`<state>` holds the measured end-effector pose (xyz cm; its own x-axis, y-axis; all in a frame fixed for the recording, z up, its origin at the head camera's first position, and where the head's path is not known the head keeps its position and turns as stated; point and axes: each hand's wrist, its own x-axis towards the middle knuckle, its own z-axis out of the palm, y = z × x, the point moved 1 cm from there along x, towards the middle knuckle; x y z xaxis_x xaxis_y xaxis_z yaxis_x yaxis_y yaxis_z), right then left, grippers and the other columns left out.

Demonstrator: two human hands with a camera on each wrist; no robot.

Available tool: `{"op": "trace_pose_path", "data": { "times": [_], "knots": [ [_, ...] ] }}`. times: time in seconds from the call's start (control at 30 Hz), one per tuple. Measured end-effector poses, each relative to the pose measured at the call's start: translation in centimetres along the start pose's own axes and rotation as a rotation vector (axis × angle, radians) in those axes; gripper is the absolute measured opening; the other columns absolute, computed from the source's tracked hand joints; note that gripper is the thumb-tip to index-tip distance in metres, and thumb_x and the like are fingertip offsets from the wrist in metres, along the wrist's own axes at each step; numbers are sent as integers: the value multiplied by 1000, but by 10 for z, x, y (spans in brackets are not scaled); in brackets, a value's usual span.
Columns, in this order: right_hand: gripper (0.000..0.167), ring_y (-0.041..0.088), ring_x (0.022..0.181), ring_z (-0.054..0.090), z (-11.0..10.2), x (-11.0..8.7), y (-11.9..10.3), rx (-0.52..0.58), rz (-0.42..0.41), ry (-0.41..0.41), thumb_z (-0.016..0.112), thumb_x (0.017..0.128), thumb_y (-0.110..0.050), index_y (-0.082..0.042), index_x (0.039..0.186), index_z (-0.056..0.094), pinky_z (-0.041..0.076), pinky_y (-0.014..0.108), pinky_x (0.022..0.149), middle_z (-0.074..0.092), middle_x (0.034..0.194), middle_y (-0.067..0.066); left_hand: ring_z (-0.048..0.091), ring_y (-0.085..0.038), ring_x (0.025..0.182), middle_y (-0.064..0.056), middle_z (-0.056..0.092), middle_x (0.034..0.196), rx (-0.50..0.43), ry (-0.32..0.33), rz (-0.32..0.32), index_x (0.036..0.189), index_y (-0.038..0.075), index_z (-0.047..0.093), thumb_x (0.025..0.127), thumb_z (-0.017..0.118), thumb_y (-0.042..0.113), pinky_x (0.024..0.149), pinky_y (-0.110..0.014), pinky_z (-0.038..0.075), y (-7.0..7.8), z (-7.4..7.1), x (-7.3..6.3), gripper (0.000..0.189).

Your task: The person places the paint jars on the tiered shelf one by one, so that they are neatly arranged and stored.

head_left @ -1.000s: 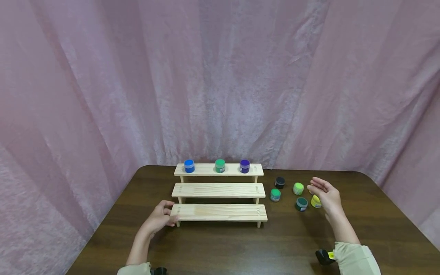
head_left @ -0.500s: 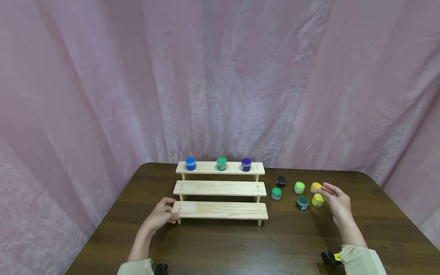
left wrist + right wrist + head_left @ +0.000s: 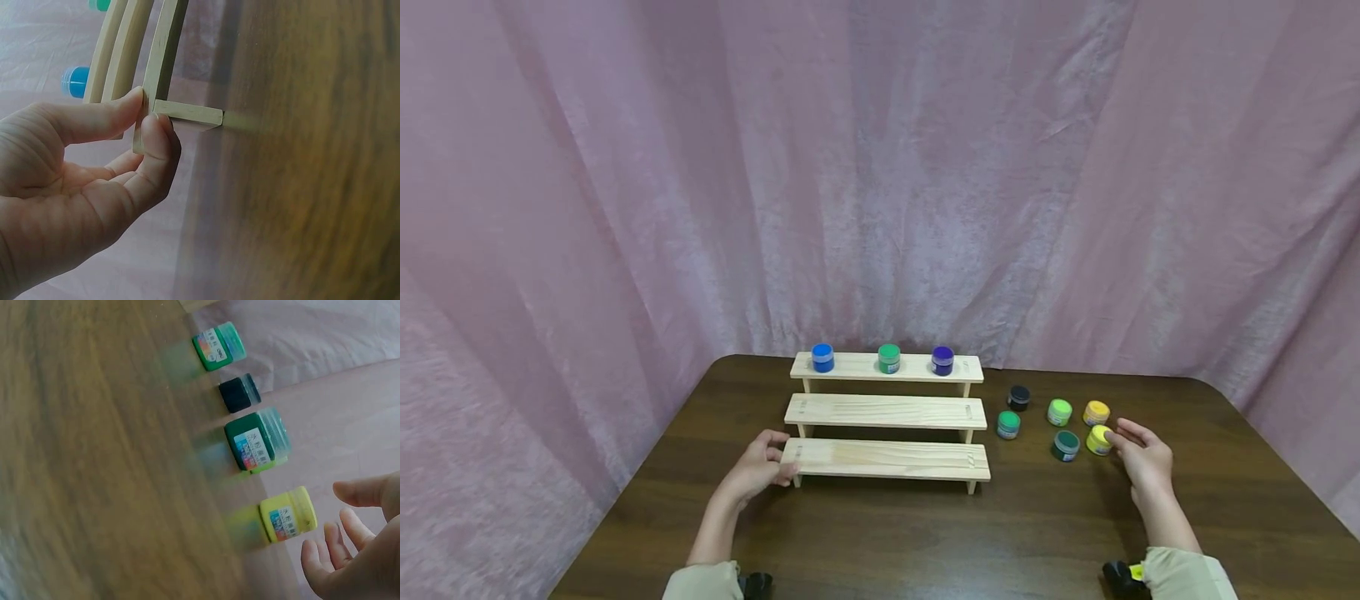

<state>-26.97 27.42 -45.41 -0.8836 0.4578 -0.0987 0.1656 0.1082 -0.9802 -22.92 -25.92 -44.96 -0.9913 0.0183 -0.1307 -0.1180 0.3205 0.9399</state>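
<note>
My left hand pinches the left end of the bottom step of a three-step wooden display stand. In the left wrist view the thumb lies on the board and fingers curl under it, close to the short leg. My right hand is at the yellow paint jar, thumb and fingers spread apart. The right wrist view shows the fingertips near the lid of that yellow jar, with nothing held.
On the top step stand a blue jar, a green jar and a purple jar. Black, light green, orange-yellow, green and dark green jars stand right of the stand. A pink curtain hangs behind.
My right hand has moved right and toward me, from above the orange-yellow jar to beside the yellow one. My left hand keeps its grip on the stand. The view has shifted slightly.
</note>
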Motion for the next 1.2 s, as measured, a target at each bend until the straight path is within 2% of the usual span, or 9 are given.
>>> {"op": "trace_pose_path", "data": {
  "times": [0.17,0.3,0.53,0.6,0.67,0.8,0.87,1.0,1.2],
  "knots": [
    [29,-18,69,49,1,3,5,27,34,4,65,90,-11,-15,118,60,46,8,66,51,70,-35,58,-17,70,-16,60,84,-6,0,-3,133,-15,35,85,63,-10,64,-27,54,3,0,-2,56],
    [56,-19,70,48,5,6,8,8,44,-25,64,91,-12,2,141,43,46,7,67,48,71,-37,58,-17,70,-17,60,85,-5,1,-5,133,-15,35,85,63,-10,64,-28,54,2,0,-1,56],
    [62,-22,70,45,10,9,11,-15,10,-37,64,90,-11,6,144,38,43,3,66,46,72,-35,58,-17,70,-17,60,85,-10,5,-2,132,-15,35,85,63,-10,64,-27,54,2,-1,0,55],
    [64,-21,75,43,11,9,12,-72,17,-46,65,90,-14,3,145,38,41,2,68,54,85,-28,58,-17,69,-16,61,84,-12,6,0,132,-15,35,84,63,-10,63,-28,54,1,0,0,55],
    [66,-14,87,47,11,9,13,-129,23,-68,65,90,-16,1,147,36,38,5,73,65,109,-10,58,-17,69,-16,60,83,-11,6,0,132,-15,35,84,63,-10,63,-28,54,1,0,0,55],
    [68,4,110,46,12,9,14,-202,23,-91,63,91,-16,-1,150,33,34,9,78,41,150,21,58,-17,68,-14,60,82,-11,3,-9,132,-15,36,85,63,-10,64,-28,54,2,0,0,55],
    [67,3,109,46,12,9,14,-203,13,-90,62,91,-14,0,150,32,34,7,77,37,152,24,58,-17,68,-13,59,81,-12,4,-8,131,-14,36,85,63,-10,63,-27,54,3,0,1,54],
    [65,-15,85,36,12,9,17,-193,14,-66,62,90,-13,1,148,35,35,1,69,39,150,22,58,-17,68,-13,58,80,-14,1,1,131,-14,36,85,62,-10,63,-26,53,6,0,2,53],
    [63,-18,80,37,13,9,19,-184,14,-55,64,89,-13,2,145,39,38,1,67,49,137,15,57,-17,67,-13,58,81,-15,12,-14,130,-15,36,85,62,-11,62,-26,53,2,0,-2,52]
  ]
}}
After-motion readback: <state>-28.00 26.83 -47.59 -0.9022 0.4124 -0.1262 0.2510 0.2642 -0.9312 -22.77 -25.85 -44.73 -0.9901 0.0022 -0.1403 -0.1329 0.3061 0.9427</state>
